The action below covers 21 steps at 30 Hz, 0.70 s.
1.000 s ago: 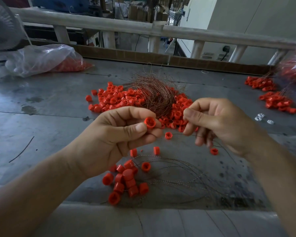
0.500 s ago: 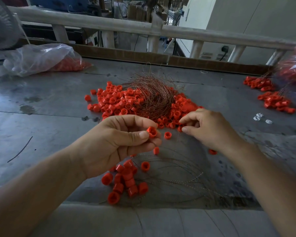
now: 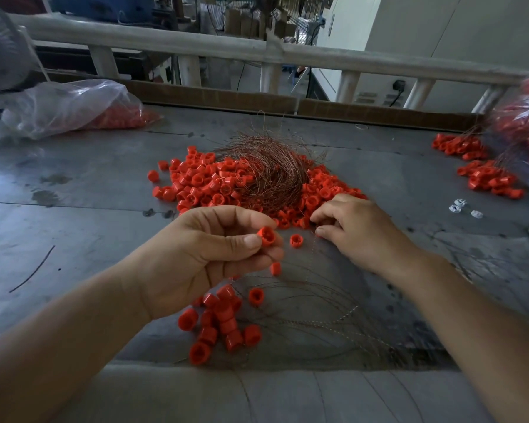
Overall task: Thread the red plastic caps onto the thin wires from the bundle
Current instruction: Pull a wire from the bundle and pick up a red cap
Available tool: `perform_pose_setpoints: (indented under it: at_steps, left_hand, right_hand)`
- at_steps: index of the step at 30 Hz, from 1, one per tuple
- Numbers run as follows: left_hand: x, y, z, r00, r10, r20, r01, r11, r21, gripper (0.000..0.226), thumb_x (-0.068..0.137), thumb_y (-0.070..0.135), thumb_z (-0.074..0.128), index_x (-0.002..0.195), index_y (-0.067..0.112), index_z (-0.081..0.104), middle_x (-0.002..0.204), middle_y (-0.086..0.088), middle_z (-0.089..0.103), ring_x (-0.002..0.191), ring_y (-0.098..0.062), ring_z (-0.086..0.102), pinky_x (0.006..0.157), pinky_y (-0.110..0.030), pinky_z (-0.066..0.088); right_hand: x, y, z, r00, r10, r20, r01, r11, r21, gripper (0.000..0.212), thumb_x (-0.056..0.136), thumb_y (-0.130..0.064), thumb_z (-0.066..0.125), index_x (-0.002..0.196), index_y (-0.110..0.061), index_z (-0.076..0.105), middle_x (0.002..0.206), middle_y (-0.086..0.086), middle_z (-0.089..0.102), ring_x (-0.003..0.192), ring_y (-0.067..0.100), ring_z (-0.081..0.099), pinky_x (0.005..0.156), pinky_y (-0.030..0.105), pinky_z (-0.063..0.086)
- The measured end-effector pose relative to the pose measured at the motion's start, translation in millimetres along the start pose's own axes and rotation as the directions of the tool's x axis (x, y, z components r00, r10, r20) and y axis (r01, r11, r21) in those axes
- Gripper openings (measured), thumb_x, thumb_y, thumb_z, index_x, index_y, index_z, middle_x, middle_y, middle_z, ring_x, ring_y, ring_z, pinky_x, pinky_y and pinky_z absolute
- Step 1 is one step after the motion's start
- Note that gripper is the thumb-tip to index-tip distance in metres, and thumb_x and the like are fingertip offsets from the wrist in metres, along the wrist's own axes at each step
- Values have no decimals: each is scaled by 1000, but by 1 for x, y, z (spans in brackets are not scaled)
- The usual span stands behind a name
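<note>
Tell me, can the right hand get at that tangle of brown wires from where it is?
Probably yes. The right hand sits just beside the wire bundle, its fingers pointing toward it, with only loose red caps lying between them.

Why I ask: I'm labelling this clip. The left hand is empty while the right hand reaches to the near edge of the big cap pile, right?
Not quite. The left hand is not empty: it pinches a red cap between thumb and fingers, as the head view shows. The right hand does reach to the near edge of the big cap pile.
</note>
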<state>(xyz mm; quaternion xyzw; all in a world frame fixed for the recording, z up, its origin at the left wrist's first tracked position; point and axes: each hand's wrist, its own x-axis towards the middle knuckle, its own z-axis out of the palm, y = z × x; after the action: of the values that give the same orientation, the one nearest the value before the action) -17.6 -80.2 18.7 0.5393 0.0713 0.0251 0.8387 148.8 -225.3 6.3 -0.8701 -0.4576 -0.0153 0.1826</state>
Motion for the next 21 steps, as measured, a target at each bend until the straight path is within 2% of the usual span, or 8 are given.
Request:
perform_pose_setpoints:
  at_steps: [3,6,9,11,14,17,21]
  left_hand:
    - [-1,0,1,1000,-3,-9,3,1000,-4,20,55,3,65,73,7,74,75,-14,71,70,-19,71,56,-19,55]
    - [-1,1,1,1000,-11,-10,11,1000,-3,18,58,3,65,73,7,74,75,-14,71,70,-19,71,57,-19,55]
    - [1,2,1,1000,-18,-14,18,1000,3,20,65,-2,58,74,7,74,76,-14,71,71,-19,71,58,-20,56]
    - [1,2,1,1000,-20,-17,20,1000,8,22,66,-3,55,73,7,74,77,-15,71,71,-19,71,59,-20,56]
    - [-2,2,1,1000,-17,-14,17,1000,19,23,65,-3,55,72,8,74,75,-14,70,71,-19,71,58,-20,56]
    - [-2,1,2,1000,-11,-26,12,999,36,22,65,-3,56,73,8,74,76,-14,71,71,-19,71,59,-20,56]
    - [-2,0,3,998,17,-57,-13,997,73,20,62,0,59,74,6,74,76,-14,71,71,-20,71,59,-20,55]
  right_hand:
    - [-1,-1,1,1000,-14,19,15,1000,-23,11,86,-15,61,94,-14,68,93,-4,52,91,13,51,81,26,40]
    - [-2,0,-1,1000,-22,0,22,1000,0,1,83,-16,64,82,-16,65,84,-7,54,80,8,49,70,18,36]
    - [-3,2,-6,998,31,-60,-24,994,110,14,79,-12,68,74,-22,59,69,-16,54,63,-1,49,59,4,34]
    - [-4,0,-10,992,78,-95,-53,968,246,19,77,-7,70,80,-24,62,69,-16,56,58,-5,52,58,0,35]
    - [-5,-5,-18,987,101,-128,-35,900,435,25,77,-1,69,90,-23,67,77,-9,59,68,2,58,64,6,44]
    - [-10,-18,-21,987,53,-149,27,873,487,31,76,-3,70,78,-33,63,83,-7,58,79,15,61,75,23,51]
    - [-18,-37,-19,997,-14,-80,59,806,589,28,68,-8,76,73,-30,61,74,-6,66,66,9,65,67,19,53]
